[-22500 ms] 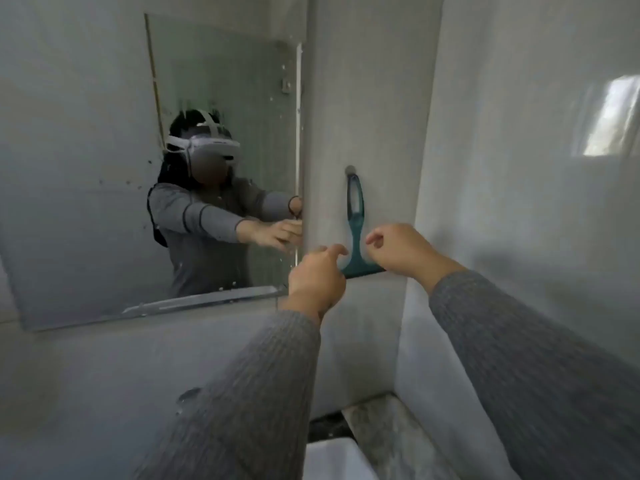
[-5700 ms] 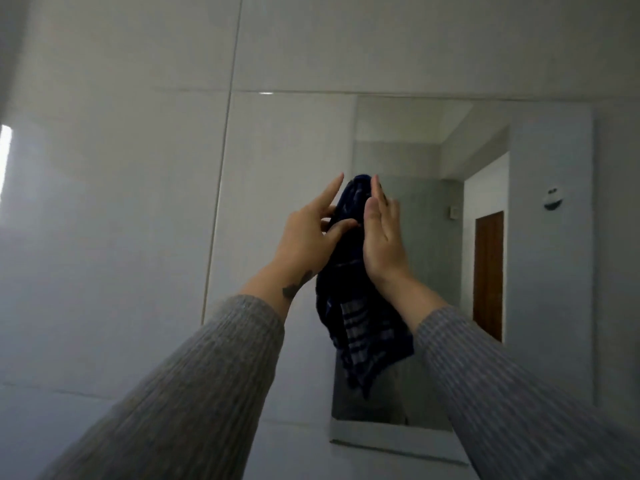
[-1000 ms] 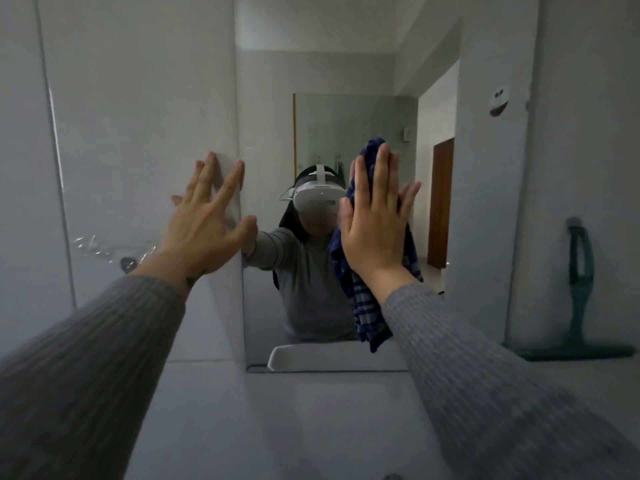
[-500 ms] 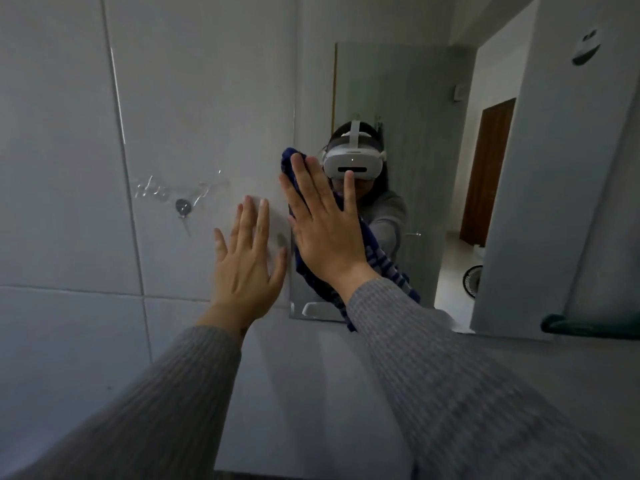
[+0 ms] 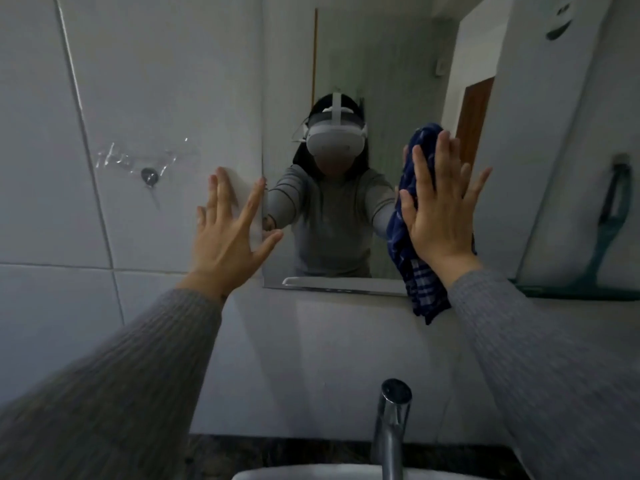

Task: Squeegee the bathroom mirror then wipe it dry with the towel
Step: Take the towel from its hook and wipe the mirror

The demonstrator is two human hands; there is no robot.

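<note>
Head: right hand (image 5: 440, 220) flat, pressing towel (image 5: 401, 237) on mirror (image 5: 346, 64).

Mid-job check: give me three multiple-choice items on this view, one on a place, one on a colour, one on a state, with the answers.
1. Where does the squeegee hang?
A. On the wall right of the mirror
B. In the sink
C. From the tap

2. What colour is the towel?
A. Red
B. Dark blue with pale stripes
C. Plain white

3. How is the right hand placed?
A. Closed in a fist
B. Resting on the tap
C. Flat and open, pressing the towel to the mirror

Answers: A, it hangs upright beyond the mirror's right edge; B, blue cloth shows around the palm; C, its fingers are spread over the towel.
</note>
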